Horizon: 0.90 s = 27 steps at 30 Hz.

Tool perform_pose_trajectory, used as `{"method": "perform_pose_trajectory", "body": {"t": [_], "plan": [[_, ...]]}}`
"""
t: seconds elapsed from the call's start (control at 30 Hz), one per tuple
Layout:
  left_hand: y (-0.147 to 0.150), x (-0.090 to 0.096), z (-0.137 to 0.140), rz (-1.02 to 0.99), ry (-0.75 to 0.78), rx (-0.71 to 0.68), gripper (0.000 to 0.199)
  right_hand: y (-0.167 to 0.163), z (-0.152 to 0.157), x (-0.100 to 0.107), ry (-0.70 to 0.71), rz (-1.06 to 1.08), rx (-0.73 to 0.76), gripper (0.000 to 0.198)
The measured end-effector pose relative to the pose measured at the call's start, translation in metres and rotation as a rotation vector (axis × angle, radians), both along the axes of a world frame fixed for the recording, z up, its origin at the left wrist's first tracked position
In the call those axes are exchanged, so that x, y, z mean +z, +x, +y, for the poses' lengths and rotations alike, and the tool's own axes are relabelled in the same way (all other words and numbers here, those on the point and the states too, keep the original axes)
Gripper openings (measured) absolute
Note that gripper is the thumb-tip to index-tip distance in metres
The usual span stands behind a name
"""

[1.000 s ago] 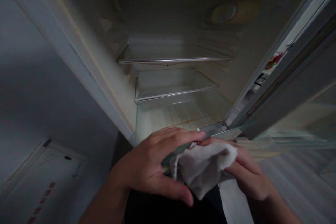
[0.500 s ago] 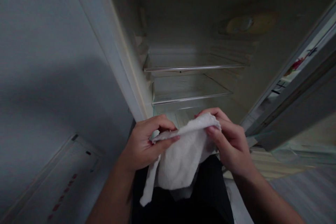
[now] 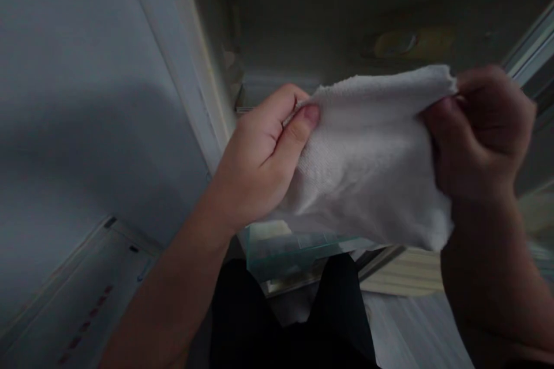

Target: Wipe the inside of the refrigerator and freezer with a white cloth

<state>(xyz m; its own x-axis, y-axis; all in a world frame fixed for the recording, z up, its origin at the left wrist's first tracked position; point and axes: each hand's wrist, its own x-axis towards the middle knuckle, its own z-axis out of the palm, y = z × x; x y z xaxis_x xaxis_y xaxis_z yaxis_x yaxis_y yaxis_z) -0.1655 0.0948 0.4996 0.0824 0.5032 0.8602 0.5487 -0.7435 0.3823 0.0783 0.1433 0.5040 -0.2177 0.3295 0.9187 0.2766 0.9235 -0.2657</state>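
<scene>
A white cloth [image 3: 367, 155] is stretched out between my two hands, in front of an open fridge. My left hand [image 3: 268, 155] pinches its upper left corner between thumb and fingers. At the upper right corner, my right hand [image 3: 480, 127] grips the cloth, slightly blurred. The cloth hangs down in a loose fold and hides most of the fridge shelves. Below it, part of a clear glass or plastic bin [image 3: 285, 253] shows in the bottom of the fridge.
On the left stands a pale panel [image 3: 78, 69] with a red-marked box-like part [image 3: 95, 300] low down. A yellowish lamp cover [image 3: 411, 43] sits on the fridge's inner wall. My dark-trousered knees [image 3: 285, 323] are below, over grey flooring [image 3: 415, 323].
Both hands have risen and moved apart, the right hand farther to the right. The cloth, bunched and hanging low before, is now spread wide between them.
</scene>
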Motion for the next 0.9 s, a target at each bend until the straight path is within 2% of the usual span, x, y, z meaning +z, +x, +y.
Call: {"method": "perform_pose_trajectory", "body": {"t": [0.1,0.17,0.23,0.33,0.43,0.5,0.53,0.57,0.6,0.67,0.73,0.8,0.9], "plan": [[0.006,0.001,0.007,0.071,-0.093,0.071,0.020,0.010,0.020,0.018,0.068,-0.080,-0.075,0.010],[0.008,-0.006,0.011,0.135,-0.172,0.150,0.016,0.010,0.039,0.022,0.076,-0.239,-0.100,0.009],[0.007,-0.017,0.016,0.191,-0.243,0.196,0.010,0.003,0.062,0.017,0.019,-0.475,-0.055,0.014],[0.003,-0.036,0.016,0.218,-0.288,0.177,0.021,-0.014,0.094,-0.003,-0.088,-0.879,-0.018,0.024],[-0.005,-0.047,0.003,0.182,-0.206,0.144,0.030,-0.033,0.109,-0.029,-0.095,-1.169,-0.239,0.027],[-0.014,-0.051,-0.008,0.175,-0.078,0.180,0.031,-0.045,0.108,-0.046,-0.106,-1.249,-0.387,0.033],[-0.021,-0.053,-0.013,0.179,0.011,0.219,0.032,-0.050,0.106,-0.053,-0.148,-1.290,-0.404,0.035],[-0.028,-0.056,-0.016,0.182,0.113,0.266,0.034,-0.055,0.105,-0.061,-0.216,-1.349,-0.358,0.036],[-0.035,-0.058,-0.017,0.181,0.218,0.315,0.037,-0.059,0.103,-0.070,-0.307,-1.426,-0.249,0.034],[-0.049,-0.067,-0.014,0.139,0.410,0.409,0.049,-0.066,0.103,-0.091,-0.494,-1.565,0.078,0.029],[-0.060,-0.078,-0.003,0.072,0.437,0.495,0.066,-0.073,0.104,-0.117,-0.585,-1.598,0.339,0.029],[-0.067,-0.092,0.011,0.022,0.313,0.552,0.082,-0.080,0.105,-0.144,-0.547,-1.600,0.413,0.040],[-0.072,-0.111,0.027,-0.009,0.229,0.561,0.091,-0.095,0.103,-0.179,-0.371,-1.591,0.328,0.070]]}}
